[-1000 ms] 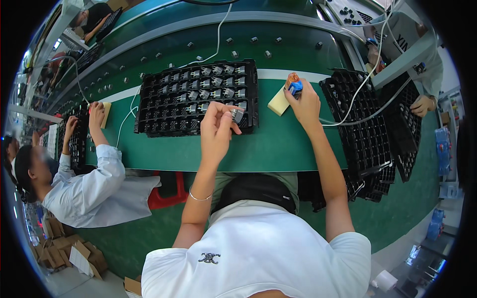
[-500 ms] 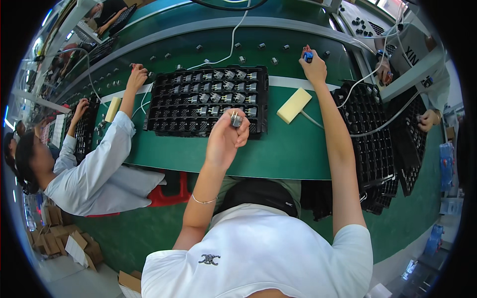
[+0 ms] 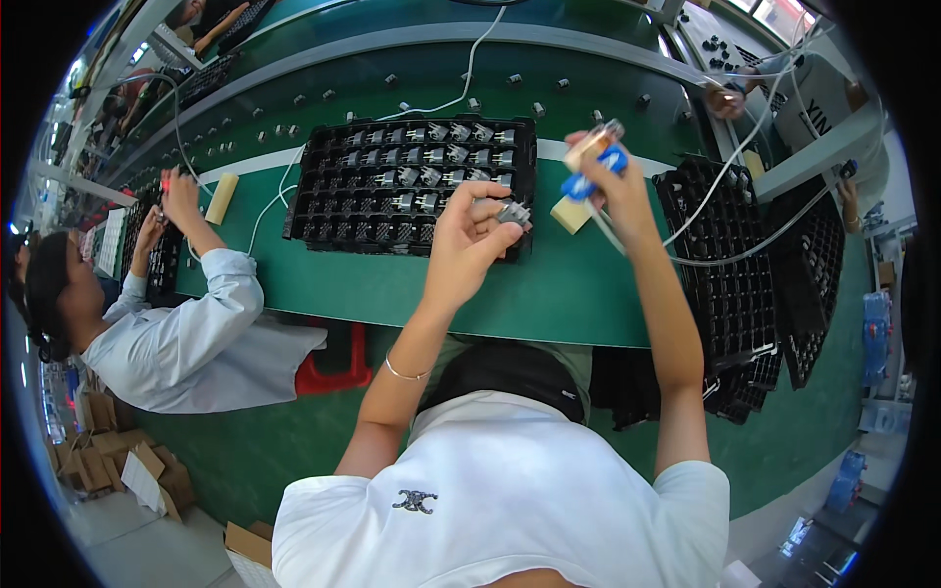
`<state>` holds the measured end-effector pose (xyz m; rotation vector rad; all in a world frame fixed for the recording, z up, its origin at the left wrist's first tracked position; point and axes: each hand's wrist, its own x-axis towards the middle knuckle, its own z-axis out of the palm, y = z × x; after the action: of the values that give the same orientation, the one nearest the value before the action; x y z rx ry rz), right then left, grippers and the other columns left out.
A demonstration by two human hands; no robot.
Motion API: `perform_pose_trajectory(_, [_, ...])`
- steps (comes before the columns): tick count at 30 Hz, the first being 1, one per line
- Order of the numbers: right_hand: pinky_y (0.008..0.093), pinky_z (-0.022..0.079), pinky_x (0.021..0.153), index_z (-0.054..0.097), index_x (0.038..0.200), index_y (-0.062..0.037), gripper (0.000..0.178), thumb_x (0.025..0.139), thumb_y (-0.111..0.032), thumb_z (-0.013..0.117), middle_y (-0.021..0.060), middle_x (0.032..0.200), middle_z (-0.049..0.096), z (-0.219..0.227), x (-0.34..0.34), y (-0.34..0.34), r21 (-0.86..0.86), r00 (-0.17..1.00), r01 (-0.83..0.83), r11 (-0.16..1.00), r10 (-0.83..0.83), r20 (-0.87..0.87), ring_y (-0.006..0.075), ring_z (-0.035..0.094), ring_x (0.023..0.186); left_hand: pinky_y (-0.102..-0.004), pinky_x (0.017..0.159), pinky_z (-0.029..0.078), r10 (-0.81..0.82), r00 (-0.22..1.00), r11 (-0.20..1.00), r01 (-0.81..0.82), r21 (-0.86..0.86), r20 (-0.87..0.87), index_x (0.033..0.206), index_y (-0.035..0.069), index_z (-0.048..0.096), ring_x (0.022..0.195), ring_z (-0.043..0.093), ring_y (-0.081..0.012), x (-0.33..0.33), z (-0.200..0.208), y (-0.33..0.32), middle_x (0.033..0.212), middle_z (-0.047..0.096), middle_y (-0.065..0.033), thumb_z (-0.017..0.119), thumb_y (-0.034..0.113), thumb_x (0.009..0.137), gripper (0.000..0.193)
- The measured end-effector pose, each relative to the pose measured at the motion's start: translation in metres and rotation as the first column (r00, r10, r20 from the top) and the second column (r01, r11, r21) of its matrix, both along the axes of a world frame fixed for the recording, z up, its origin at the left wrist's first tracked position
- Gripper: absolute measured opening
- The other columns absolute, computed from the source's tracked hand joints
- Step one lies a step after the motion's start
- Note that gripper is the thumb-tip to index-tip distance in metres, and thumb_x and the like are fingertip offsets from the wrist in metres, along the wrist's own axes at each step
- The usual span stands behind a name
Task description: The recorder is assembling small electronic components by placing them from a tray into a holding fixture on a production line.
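Observation:
My left hand (image 3: pixel 461 245), in front of the tray's right end, grips a small grey plug (image 3: pixel 512 212) with metal pins between thumb and fingers. Up and to the right, my right hand (image 3: pixel 625 201) is closed on a blue object (image 3: pixel 594 176) with a shiny clear, copper-coloured end; motion blur hides its exact kind. Beyond my left hand lies a black compartment tray (image 3: pixel 333 235). Grey plugs fill many of its far and right-hand pockets, while several near-left pockets hold none. A pale yellow block (image 3: pixel 569 215) sits on the table just below my right hand, partly covered.
Small plugs (image 3: pixel 538 109) are scattered on the green surface beyond the tray. Stacked black trays (image 3: pixel 725 274) stand at my right, with a pale hose (image 3: pixel 720 262) across them. A co-worker (image 3: pixel 186 323) sits at left beside another yellow block (image 3: pixel 222 199); another person (image 3: pixel 833 108) is at far right.
My right hand has come nearer and slightly left with the blue object, over the yellow block. My left hand has shifted right and turned the plug, its pins now pointing right.

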<state>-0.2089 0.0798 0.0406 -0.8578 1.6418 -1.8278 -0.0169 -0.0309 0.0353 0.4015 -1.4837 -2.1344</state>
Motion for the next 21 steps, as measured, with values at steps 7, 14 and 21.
perform_pose_trajectory(7, [0.0164, 0.038, 0.042, 0.054, 0.115, 0.0006, 0.040, 0.082, -0.017, 0.069, 0.0059, 0.089, 0.063, -0.002, 0.057, 0.024, -0.101, 0.957, -0.060, 0.993, 0.086, 0.279, 0.0035, 0.054, 0.057, -0.0168, 0.054, 0.035, -0.048, 0.999, 0.990, 0.044, -0.137, -0.020, 0.095, 0.002, 0.051, 0.060, 0.044, 0.0000, -0.007, -0.011, 0.007, 0.075, 0.059, 0.0005, 0.076, 0.004, 0.081, 0.029])
perform_pose_trajectory(14, [0.0170, 0.039, 0.042, 0.054, 0.114, 0.0012, 0.036, 0.085, -0.017, 0.068, 0.0061, 0.090, 0.063, -0.006, 0.054, 0.031, -0.114, 0.905, -0.183, 0.976, 0.213, 0.367, 0.0038, 0.053, 0.057, -0.0183, 0.052, 0.032, -0.048, 0.999, 0.960, 0.040, -0.277, -0.023, 0.089, 0.003, 0.052, 0.058, 0.040, -0.0003, -0.002, -0.017, 0.008, 0.066, 0.054, 0.0035, 0.081, 0.008, 0.078, 0.031])
perform_pose_trajectory(21, [0.0176, 0.043, 0.045, 0.053, 0.118, 0.0002, 0.040, 0.087, -0.018, 0.069, 0.0068, 0.092, 0.064, -0.011, 0.053, 0.034, -0.101, 0.818, -0.331, 0.938, 0.339, 0.465, 0.0047, 0.056, 0.060, -0.0162, 0.059, 0.039, -0.201, 0.980, 0.952, 0.194, -0.236, -0.005, 0.093, 0.005, 0.051, 0.066, 0.050, -0.0012, 0.006, -0.015, 0.002, 0.078, 0.059, 0.0022, 0.082, 0.009, 0.077, 0.035])
